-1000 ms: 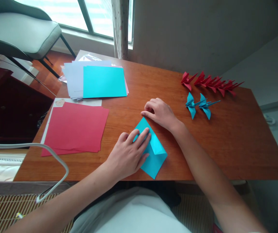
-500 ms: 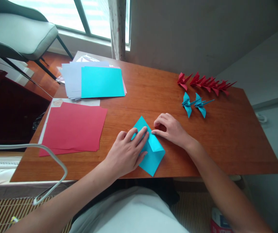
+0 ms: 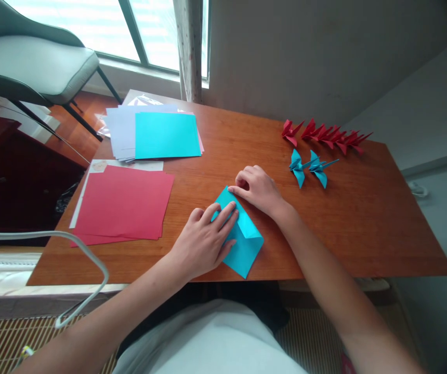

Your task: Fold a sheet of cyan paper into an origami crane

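Observation:
A folded piece of turquoise paper (image 3: pixel 242 254) lies on the table in front of me, its corners pointing away and toward me. A flap is folded over along its right side. My left hand (image 3: pixel 208 236) rests flat on the paper's left and middle part, fingers spread, hiding much of it. At the far corner, the thumb of my right hand (image 3: pixel 260 191) touches the paper's edge. The other fingers of that hand curl loosely, with a gap between them and the thumb.
Two blue paper cranes (image 3: pixel 297 167) and several red paper cranes (image 3: pixel 325 135) stand at the back right of the table (image 3: pixel 348 223). Red sheets (image 3: pixel 126 202) lie at the left, with turquoise sheets (image 3: pixel 167 135) and white sheets (image 3: pixel 120 132) behind. A white cable (image 3: pixel 91 254) curves at lower left.
My right hand has slid up along the paper's right edge, away from me, to the far corner. The left hand stays in place on the paper. The view has shifted slightly.

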### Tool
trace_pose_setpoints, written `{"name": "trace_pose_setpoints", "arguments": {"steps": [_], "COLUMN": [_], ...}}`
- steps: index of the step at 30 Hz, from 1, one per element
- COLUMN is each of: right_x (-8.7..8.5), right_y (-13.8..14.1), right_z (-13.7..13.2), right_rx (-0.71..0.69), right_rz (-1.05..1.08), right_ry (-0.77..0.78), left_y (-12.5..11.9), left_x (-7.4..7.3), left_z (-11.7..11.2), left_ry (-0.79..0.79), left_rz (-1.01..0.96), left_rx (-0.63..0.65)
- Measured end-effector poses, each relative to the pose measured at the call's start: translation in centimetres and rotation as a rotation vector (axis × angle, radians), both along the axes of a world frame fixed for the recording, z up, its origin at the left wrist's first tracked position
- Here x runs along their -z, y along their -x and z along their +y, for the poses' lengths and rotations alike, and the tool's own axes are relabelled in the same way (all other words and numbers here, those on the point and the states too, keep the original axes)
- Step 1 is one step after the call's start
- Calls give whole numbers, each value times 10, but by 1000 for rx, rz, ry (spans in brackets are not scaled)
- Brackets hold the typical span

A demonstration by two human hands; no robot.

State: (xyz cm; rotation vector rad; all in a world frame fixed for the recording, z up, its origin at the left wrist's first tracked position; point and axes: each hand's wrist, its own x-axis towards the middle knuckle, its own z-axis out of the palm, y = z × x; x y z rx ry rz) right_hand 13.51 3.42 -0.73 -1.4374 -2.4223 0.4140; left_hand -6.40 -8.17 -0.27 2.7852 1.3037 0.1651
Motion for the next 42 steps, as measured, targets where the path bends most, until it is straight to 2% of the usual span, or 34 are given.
{"name": "trace_pose_setpoints", "arguments": {"steps": [5,9,12,14,16,19,22,26,28,31,33,34,39,42], "right_x": [4,2,-14,-29,-41,-46,-36,-15,-6,5,11,14,17,16], "right_y": [16,19,11,2,-5,-12,-15,-14,-11,-5,-1,0,3,2], "right_z": [22,20,1,-19,-41,-66,-77,-81,-83,-88,-92,-94,-103,-108], "right_rx": [77,127,84,95,139,200,296,373,287,11,-129,-155,-84,-39], "right_rz": [-42,11,212,267,172,-29,-124,-225,-230,-141,-90,-80,-78,-55], "right_ry": [-41,-34,134,253,301,243,187,-34,-198,-349,-367,-359,-277,-235], "left_y": [1,1,2,4,7,10,11,12,12,12,12,12,11,8], "left_x": [0,1,2,2,3,5,7,9,9,9,8,7,5,6], "left_z": [1,0,-1,-2,-1,2,5,6,5,5,6,6,10,11], "left_ry": [20,17,8,0,-14,-52,-78,-85,-88,-87,-85,-83,-57,13], "left_rz": [-17,-54,-89,-135,-202,-259,-230,-194,-185,-181,-190,-199,-330,-448], "left_rx": [-4,-24,-28,-24,-50,-185,-306,-329,-326,-329,-337,-344,-389,-427]}}
